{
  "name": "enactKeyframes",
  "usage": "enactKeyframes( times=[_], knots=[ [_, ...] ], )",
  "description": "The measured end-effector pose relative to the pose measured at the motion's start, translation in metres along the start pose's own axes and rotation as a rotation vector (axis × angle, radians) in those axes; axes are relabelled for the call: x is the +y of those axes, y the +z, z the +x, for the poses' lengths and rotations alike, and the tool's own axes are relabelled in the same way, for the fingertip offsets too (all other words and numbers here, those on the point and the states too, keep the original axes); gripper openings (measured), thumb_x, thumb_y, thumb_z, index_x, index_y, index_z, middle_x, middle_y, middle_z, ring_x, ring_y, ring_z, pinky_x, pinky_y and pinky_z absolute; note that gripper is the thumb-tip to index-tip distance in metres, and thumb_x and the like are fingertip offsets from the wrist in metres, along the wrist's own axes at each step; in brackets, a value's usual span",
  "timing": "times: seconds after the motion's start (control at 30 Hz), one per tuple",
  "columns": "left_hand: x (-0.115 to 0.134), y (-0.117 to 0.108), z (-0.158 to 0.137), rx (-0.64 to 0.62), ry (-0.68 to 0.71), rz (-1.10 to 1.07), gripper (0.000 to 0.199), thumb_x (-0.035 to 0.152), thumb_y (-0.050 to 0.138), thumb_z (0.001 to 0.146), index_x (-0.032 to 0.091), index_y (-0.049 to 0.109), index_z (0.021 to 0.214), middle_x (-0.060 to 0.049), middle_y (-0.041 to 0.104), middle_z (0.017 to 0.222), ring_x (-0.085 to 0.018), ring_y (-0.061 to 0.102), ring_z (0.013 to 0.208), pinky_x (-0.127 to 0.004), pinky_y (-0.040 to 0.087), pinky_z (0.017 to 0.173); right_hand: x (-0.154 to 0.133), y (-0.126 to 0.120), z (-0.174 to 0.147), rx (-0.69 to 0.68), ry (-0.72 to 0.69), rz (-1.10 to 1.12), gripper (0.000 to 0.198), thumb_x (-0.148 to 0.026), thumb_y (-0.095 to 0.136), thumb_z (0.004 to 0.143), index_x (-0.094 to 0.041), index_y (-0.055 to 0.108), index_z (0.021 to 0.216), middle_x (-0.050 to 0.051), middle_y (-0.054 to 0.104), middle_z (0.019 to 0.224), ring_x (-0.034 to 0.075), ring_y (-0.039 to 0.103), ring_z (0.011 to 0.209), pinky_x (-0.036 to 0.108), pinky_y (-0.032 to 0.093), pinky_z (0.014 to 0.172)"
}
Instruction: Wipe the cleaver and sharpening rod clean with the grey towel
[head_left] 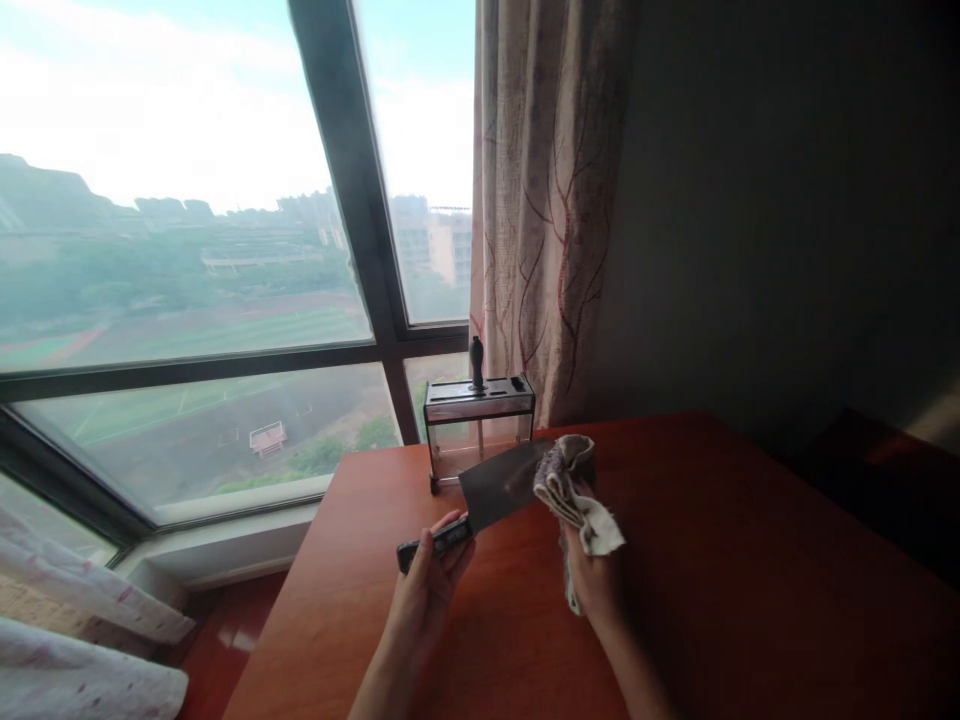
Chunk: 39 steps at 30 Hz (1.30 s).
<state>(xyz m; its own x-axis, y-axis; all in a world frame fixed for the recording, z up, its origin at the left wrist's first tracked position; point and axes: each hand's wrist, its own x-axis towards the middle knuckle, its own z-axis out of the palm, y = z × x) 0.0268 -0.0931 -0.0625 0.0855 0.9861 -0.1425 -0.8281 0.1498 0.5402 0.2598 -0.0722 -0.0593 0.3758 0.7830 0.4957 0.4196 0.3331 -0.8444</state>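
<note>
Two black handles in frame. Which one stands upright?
The block handle, sticking up from the top of the clear-sided block. The other, the cleaver handle, lies at a slant in the left grip.

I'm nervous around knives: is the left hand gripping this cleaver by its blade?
No, the left hand holds the cleaver by its dark handle, with the blade pointing toward the cloth.

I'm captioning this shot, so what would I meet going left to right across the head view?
Pale curtain at the lower left → left hand → knife blade → cloth → dark wall.
</note>
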Motion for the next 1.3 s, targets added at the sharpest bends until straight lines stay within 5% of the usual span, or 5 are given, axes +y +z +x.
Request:
enactKeyframes(
  times=[0.2, 0.37, 0.6, 0.93, 1.3],
  knots=[
    [0.001, -0.002, 0.001, -0.023, -0.005, -0.065, 0.034, 0.032, 0.056, 0.090, 0.020, 0.064, 0.121, -0.011, 0.069, 0.119, -0.024, 0.063, 0.112, -0.041, 0.038, 0.110, -0.003, -0.023, 0.014, 0.243, 0.615, 0.198, 0.053, -0.053, 0.061, 0.077, -0.016, 0.063, 0.115, 0.012, 0.063, 0.124, 0.033, 0.056, 0.116, 0.049, 0.041, 0.100],
    [-0.002, 0.004, 0.000, 0.003, 0.033, -0.040, 0.035, 0.032, 0.057, 0.090, 0.020, 0.064, 0.122, -0.011, 0.068, 0.122, -0.026, 0.058, 0.119, -0.043, 0.034, 0.112, -0.024, -0.022, -0.002, 0.192, 0.240, 0.082, 0.040, -0.043, 0.057, 0.083, -0.016, 0.064, 0.112, 0.012, 0.064, 0.121, 0.031, 0.055, 0.117, 0.048, 0.038, 0.103],
    [-0.011, 0.017, -0.008, -0.034, 0.047, 0.098, 0.040, 0.033, 0.067, 0.082, 0.020, 0.065, 0.120, -0.009, 0.071, 0.115, -0.028, 0.061, 0.114, -0.042, 0.041, 0.106, -0.055, 0.018, -0.047, -0.378, -0.379, -0.269, 0.058, -0.009, 0.046, 0.079, -0.024, 0.047, 0.135, 0.007, 0.043, 0.147, 0.030, 0.032, 0.138, 0.055, 0.033, 0.108],
    [-0.011, 0.016, -0.007, -0.021, 0.072, 0.124, 0.030, 0.030, 0.071, 0.079, 0.022, 0.070, 0.108, -0.006, 0.073, 0.111, -0.025, 0.062, 0.113, -0.041, 0.040, 0.107, -0.088, 0.025, -0.019, -0.547, -0.435, -0.394, 0.055, -0.010, 0.048, 0.076, -0.024, 0.051, 0.128, 0.002, 0.038, 0.151, 0.029, 0.026, 0.140, 0.055, 0.022, 0.112],
    [-0.007, 0.015, -0.009, -0.076, -0.011, 0.139, 0.035, 0.031, 0.067, 0.082, 0.014, 0.068, 0.113, -0.015, 0.067, 0.122, -0.028, 0.060, 0.116, -0.044, 0.032, 0.113, -0.052, 0.010, 0.029, -0.268, -0.388, -0.618, 0.044, -0.016, 0.047, 0.084, -0.020, 0.053, 0.127, 0.011, 0.048, 0.143, 0.033, 0.036, 0.134, 0.055, 0.029, 0.106]
  ],
)
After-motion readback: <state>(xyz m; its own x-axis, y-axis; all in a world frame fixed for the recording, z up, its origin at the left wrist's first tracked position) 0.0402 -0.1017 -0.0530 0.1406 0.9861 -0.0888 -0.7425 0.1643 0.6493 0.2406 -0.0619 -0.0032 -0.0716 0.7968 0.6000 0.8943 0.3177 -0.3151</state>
